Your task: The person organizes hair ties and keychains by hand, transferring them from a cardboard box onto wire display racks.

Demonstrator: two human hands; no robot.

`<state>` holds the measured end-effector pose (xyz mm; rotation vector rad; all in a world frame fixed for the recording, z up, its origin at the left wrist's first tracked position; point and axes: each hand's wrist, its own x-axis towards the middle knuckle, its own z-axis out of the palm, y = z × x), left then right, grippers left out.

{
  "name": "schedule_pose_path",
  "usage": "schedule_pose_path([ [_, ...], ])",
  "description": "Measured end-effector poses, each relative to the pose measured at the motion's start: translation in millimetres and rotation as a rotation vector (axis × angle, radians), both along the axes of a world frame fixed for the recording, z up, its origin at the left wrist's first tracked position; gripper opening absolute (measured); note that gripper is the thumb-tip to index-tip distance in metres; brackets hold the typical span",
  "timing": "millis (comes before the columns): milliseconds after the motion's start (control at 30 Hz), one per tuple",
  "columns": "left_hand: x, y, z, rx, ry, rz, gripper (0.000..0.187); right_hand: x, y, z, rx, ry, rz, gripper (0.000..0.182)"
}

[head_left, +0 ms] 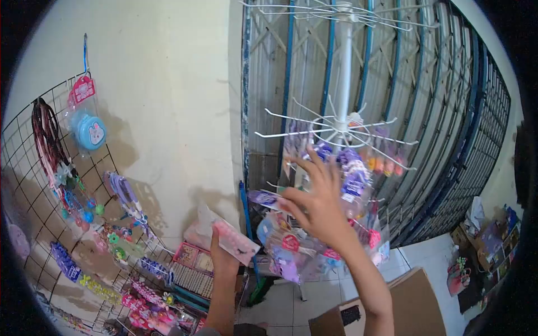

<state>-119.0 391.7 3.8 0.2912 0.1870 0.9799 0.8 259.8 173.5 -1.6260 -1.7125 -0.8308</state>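
Observation:
My left hand (223,259) is closed around a clear packet with a pink item inside (235,239), low in the middle of the view. Higher and to the right, my right hand (318,204) pinches a small packet with a purple label (263,197) between thumb and forefinger. Its other fingers are spread and slightly blurred in front of a white rotating display rack (343,73). Behind that hand, packets with purple header cards (354,171) hang on the rack's hooks. Under the small packet hangs a lilac figure in a clear bag (287,266).
A black wire grid (33,210) on the left wall holds hair ties and a blue round case (89,131). Below stands a pink box (193,257) of small goods. A folding metal gate (426,101) is behind the rack. A cardboard box (414,299) sits on the tiled floor.

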Motion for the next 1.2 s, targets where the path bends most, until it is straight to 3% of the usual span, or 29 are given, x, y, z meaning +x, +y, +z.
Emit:
schedule_pose_path([
  [167, -9.7, 10.3, 5.2, -0.017, 0.074, 0.084, 0.025, 20.0, -17.2, -2.9, -0.182, 0.058, -0.050, 0.011],
  [267, -6.2, 29.9, -21.0, 0.172, -0.146, -0.136, 0.027, 11.4, -13.2, 6.1, -0.179, 0.050, -0.043, 0.011],
  [367, 9.6, 21.7, -17.1, 0.032, 0.024, -0.077, 0.031, 6.1, 0.4, 10.7, -0.163, 0.044, -0.009, 0.012],
  [433, 8.1, 4.5, 1.6, 0.317, 0.205, -0.157, 0.037, 9.0, 10.0, 5.1, -0.200, 0.053, 0.033, 0.013],
  [467, 17.3, 2.4, -6.4, 0.257, 0.287, -0.016, 0.041, 11.9, 11.0, 0.6, -0.214, 0.085, 0.046, 0.014],
  [567, 15.6, 2.1, -7.2, 0.084, 0.219, -0.062, 0.042, 13.6, 2.2, -1.2, -0.202, 0.089, 0.000, 0.014],
  [767, -2.6, 15.1, -31.0, 0.214, 0.202, -0.056, 0.038, 16.2, -46.2, 3.1, -0.216, 0.096, -0.119, 0.013],
  [833, -8.5, 11.0, -24.6, 0.335, 0.300, 0.024, 0.037, 19.4, -59.5, 0.9, -0.109, 0.275, -0.053, 0.013],
  [900, -11.0, 15.3, -22.1, 0.052, 0.158, 0.022, 0.038, 22.3, -62.6, -12.9, -0.002, 0.303, -0.093, 0.012],
  [967, -12.3, 10.4, -15.6, 0.103, 0.185, 0.009, 0.038, 16.8, -57.7, -26.6, 0.474, 0.342, -0.220, 0.010],
  [1033, -11.1, 8.2, -2.8, 0.096, 0.184, 0.062, 0.038, 0.4, -60.3, -36.0, 0.560, 0.235, -0.271, 0.008],
  [1100, -10.2, 23.3, -3.4, 0.125, 0.081, -0.007, 0.039, -14.4, -61.4, -44.5, 0.353, 0.409, -0.241, 0.009],
  [1167, -1.3, 30.9, 18.9, 0.326, 0.003, 0.003, 0.044, -16.8, -53.6, -32.2, 0.182, 1.044, -0.133, 0.008],
  [1200, -2.5, 31.7, 20.4, 0.333, 0.009, -0.002, 0.044, -18.2, -54.1, -32.8, 0.190, 1.051, -0.135, 0.008],
])
